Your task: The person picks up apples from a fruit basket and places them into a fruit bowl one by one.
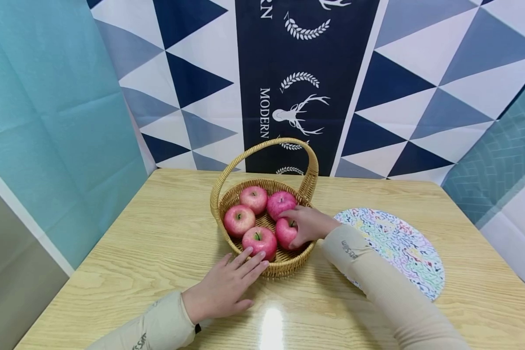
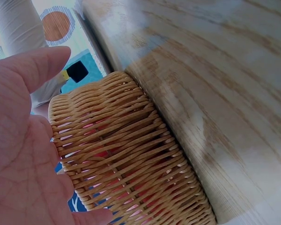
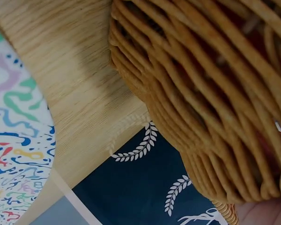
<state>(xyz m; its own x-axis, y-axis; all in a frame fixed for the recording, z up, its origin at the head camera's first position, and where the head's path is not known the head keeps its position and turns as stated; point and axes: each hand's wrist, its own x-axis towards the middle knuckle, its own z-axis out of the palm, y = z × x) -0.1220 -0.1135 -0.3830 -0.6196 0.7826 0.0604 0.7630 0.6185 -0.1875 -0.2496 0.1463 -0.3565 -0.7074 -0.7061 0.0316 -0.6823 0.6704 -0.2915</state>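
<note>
Your two sleeves (image 1: 389, 291), cream, printed with dark lettering, reaching in over the desk's near side. Behind the desk's far edge, one cloth backdrop (image 1: 201, 78), navy, blue and white triangles with a dark stag-print panel. One desk (image 1: 122, 253), pale wood grain. One woven basket (image 1: 284, 268), round, upright, with an arched handle (image 1: 312, 172); set about midway between the desk's side edges, towards the far edge. One round mat (image 1: 407, 243), squiggled in many colours on white; flat towards the desk's right edge, near the basket but apart, partly behind your right sleeve. Your left hand (image 1: 223, 291): released, fingers straight over the basket's near rim; contact with the front apple (image 1: 258, 244) cannot be told. Your right hand (image 1: 309, 223): thumb and fingers grasping the right apple (image 1: 283, 234), inside the basket by its right wall. Alongside in the basket: the front apple, left apple (image 1: 239, 222) and two back apples (image 1: 253, 200), all pinkish red.
</note>
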